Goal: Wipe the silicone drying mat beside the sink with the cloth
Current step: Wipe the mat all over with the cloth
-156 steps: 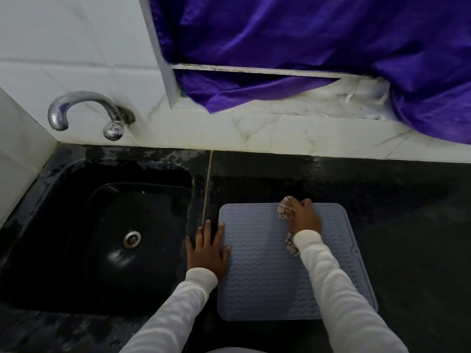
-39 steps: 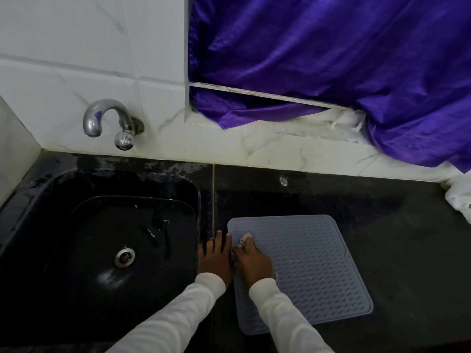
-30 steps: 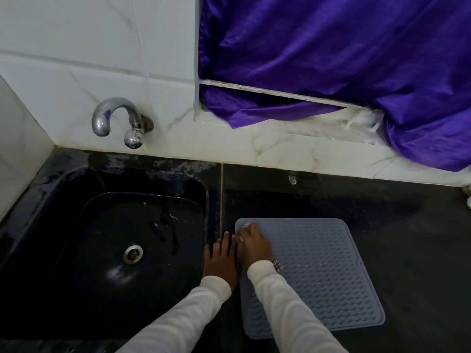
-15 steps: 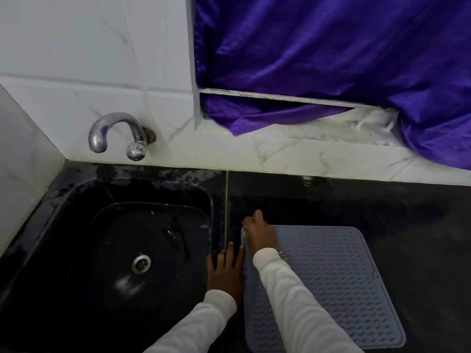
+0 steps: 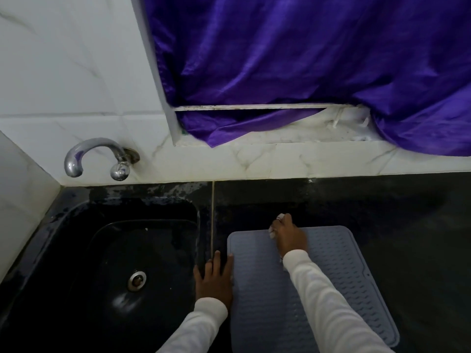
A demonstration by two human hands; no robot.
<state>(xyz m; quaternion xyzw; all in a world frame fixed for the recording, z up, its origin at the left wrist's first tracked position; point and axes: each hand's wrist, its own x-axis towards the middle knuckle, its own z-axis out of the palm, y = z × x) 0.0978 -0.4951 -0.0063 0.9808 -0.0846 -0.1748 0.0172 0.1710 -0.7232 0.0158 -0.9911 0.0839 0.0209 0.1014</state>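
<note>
1. Since half a second ago, your right hand (image 5: 290,238) has slid from the mat's far-left corner toward the middle of its far edge.
2. Nearest you, your left hand (image 5: 215,278) lies flat on the bench (image 5: 407,225) against the left edge of the silicone drying mat (image 5: 344,276), fingers spread and holding nothing.
3. On the mat's far edge, your right fingers (image 5: 279,220) are clamped on the cloth (image 5: 272,231), mostly hidden.
4. Left of the mat sits the sink (image 5: 114,250).
5. Beyond the mat, left, is the tap (image 5: 99,156); behind hangs a purple curtain (image 5: 305,59).

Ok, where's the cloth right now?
In the head view the cloth is bunched under the right hand at the mat's far edge, right of the sink.
</note>
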